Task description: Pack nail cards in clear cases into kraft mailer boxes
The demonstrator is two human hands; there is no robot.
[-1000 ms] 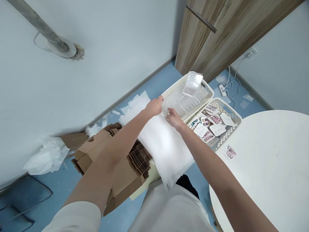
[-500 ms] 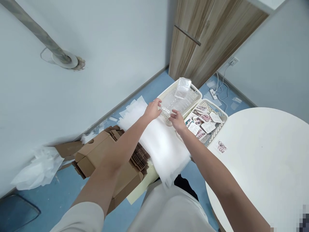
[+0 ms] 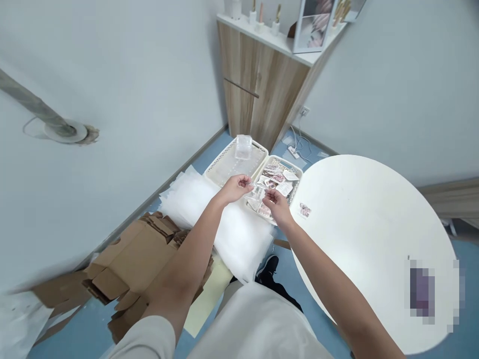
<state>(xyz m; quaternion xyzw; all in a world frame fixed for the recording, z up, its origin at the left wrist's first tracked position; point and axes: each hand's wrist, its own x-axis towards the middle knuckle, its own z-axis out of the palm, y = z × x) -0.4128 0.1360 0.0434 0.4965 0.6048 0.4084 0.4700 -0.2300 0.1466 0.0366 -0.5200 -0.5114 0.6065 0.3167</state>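
Between my two hands is a thin clear plastic piece (image 3: 257,191), too see-through to tell its exact kind. My left hand (image 3: 236,188) pinches its left side, and my right hand (image 3: 277,203) grips its right side. Both hands are above the near end of the baskets. Behind them, a cream basket (image 3: 214,168) holds clear plastic pieces, with a clear packet (image 3: 244,147) on top at its far end. Beside it on the right, a second basket (image 3: 298,174) is filled with printed cards of nail pictures, partly hidden by my right hand.
White foam sheets (image 3: 239,239) are stacked below my hands. Flattened cardboard boxes (image 3: 130,254) lie to the left. On the right stands a round white table (image 3: 359,214) bearing a small nail card (image 3: 305,210). A wood-grain cabinet (image 3: 258,65) fills the corner.
Both hands have come back from over the left basket, now with a clear plastic piece between them. My view has turned right and up, bringing the cabinet top and more table into sight.
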